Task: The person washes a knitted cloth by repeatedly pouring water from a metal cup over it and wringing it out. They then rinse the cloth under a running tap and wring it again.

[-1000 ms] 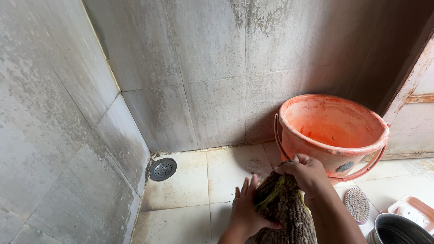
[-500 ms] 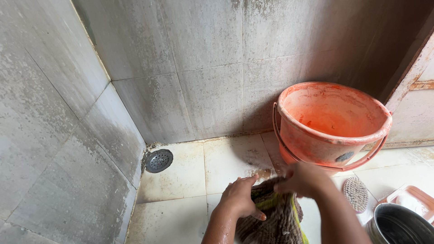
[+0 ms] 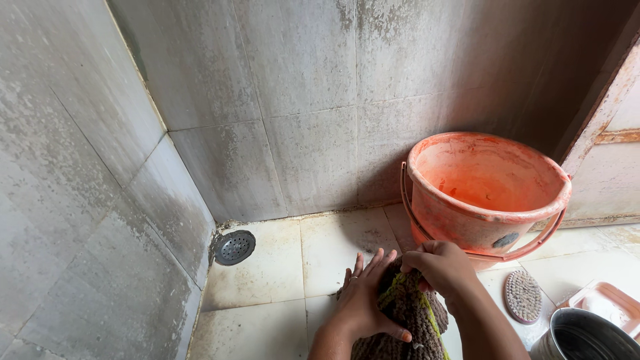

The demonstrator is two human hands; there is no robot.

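Hands: left hand (image 3: pixel 363 303) pressed flat on the cloth's side; right hand (image 3: pixel 440 265) clamped over its top end.
Cloth: brown knitted cloth (image 3: pixel 407 320) lay between both, long axis running toward the orange bucket (image 3: pixel 487 193).
Floor: tiled floor (image 3: pixel 267 267), drain (image 3: pixel 233 247) lay left.

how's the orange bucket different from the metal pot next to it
The bucket is orange plastic with a hoop handle folded down; the pot is dark grey metal, with no handle in view. The bucket shows whole, by the back wall; the pot is cut off at the frame's lower right corner. The bucket's inside is pale and streaked; the pot's inside looks dark. Both stand upright and open-topped on the tiled floor.
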